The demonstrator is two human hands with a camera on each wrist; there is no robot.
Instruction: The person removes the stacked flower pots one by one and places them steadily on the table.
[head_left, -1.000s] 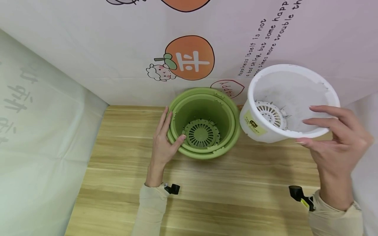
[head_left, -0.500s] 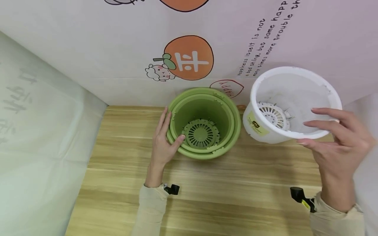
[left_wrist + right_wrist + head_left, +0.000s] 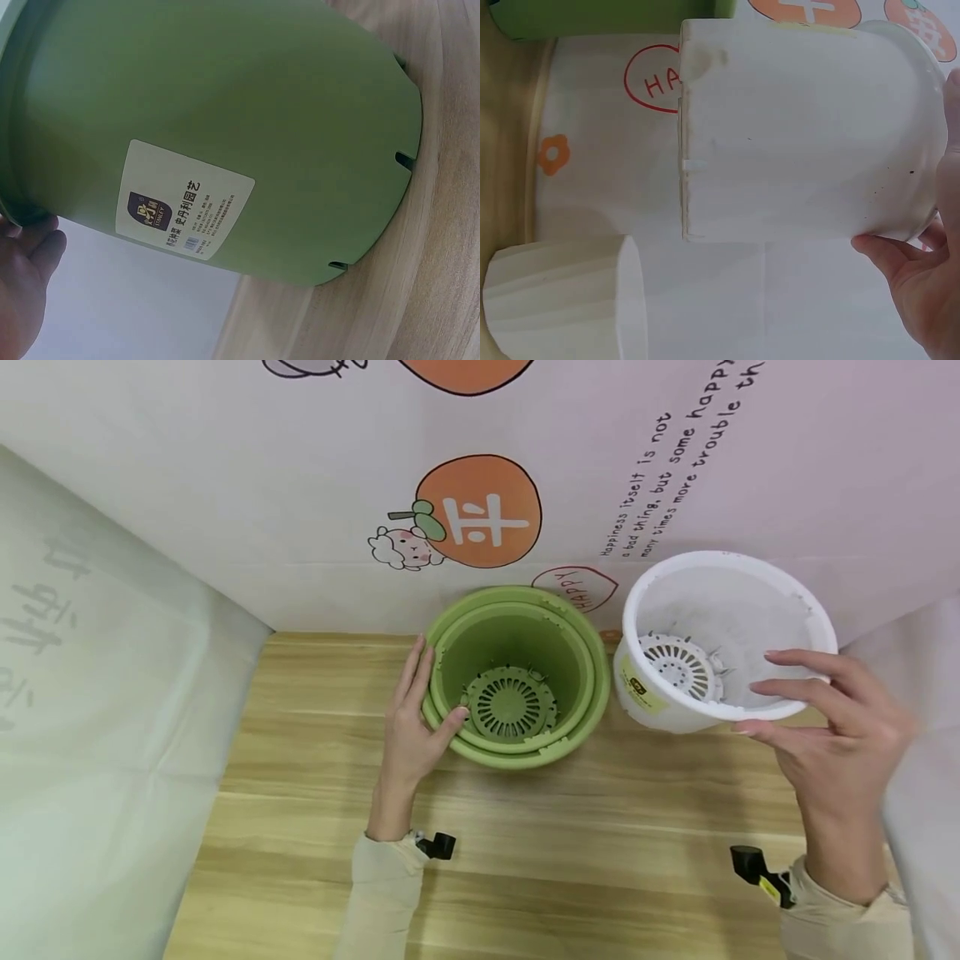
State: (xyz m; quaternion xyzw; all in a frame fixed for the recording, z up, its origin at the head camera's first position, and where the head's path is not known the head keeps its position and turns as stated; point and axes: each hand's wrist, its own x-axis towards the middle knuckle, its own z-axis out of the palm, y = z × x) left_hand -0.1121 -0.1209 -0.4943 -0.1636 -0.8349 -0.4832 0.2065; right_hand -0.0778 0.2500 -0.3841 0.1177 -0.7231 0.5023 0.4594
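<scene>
Above the wooden surface (image 3: 562, 860), a white pot (image 3: 750, 627) hung left of the right grip (image 3: 847, 718), whose one-sided rim pinch risked tipping it; the left grip (image 3: 412, 727) clasped adjacent nested green pots (image 3: 517, 635).

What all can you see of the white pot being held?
The white pot looks like plastic: round, with a thick rim, a slotted disc at the bottom and a yellow label with a dark logo. Outside are brownish stains and dark specks. It is held mouth up, clear of the table, right of the green pots. The right grip pinches its rim, thumb outside, two fingers inside.
</scene>
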